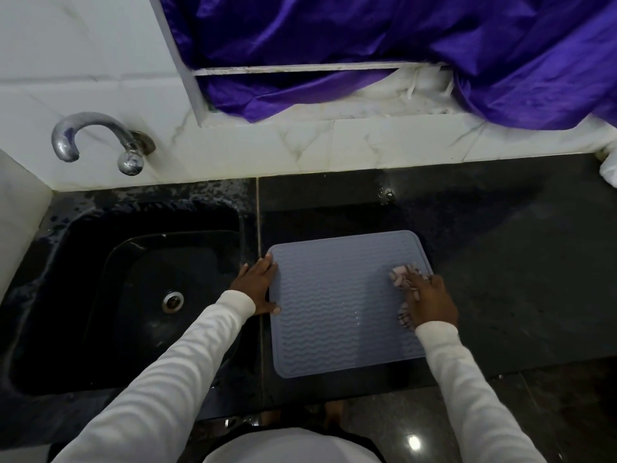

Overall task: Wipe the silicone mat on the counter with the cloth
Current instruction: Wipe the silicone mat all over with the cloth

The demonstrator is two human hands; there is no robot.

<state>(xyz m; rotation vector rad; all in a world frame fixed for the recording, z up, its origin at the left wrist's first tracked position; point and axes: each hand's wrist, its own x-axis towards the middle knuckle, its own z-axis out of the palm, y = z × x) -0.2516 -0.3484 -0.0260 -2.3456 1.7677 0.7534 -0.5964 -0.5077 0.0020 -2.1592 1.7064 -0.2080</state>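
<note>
So the silicone mat (344, 305) was lying flat on the dark counter (500, 262), just right of the black sink (133, 295), its left edge about at the seam between the two slabs. It was a grey-blue one with wavy ridges all over.

Left hand (257, 287) was resting on the mat's left edge — fingers straight and close together, pointing away from the person, thumb touching the mat lower down. Looked like a flat press, not a grip.

Right hand (429, 302) was over on the mat's right side near the far corner, on top of the cloth (402, 275), a pale pinkish bunched-up thing. Bits of it poked out past the fingertips and near the wrist. Fingers were bent over it, but whether they were gripping or only pressing down — couldn't tell.

Both arms had white sleeves (187, 355). A chrome tap (96, 138) stuck out of the marble wall above the sink, and purple fabric (400, 45) hung up top.
</note>
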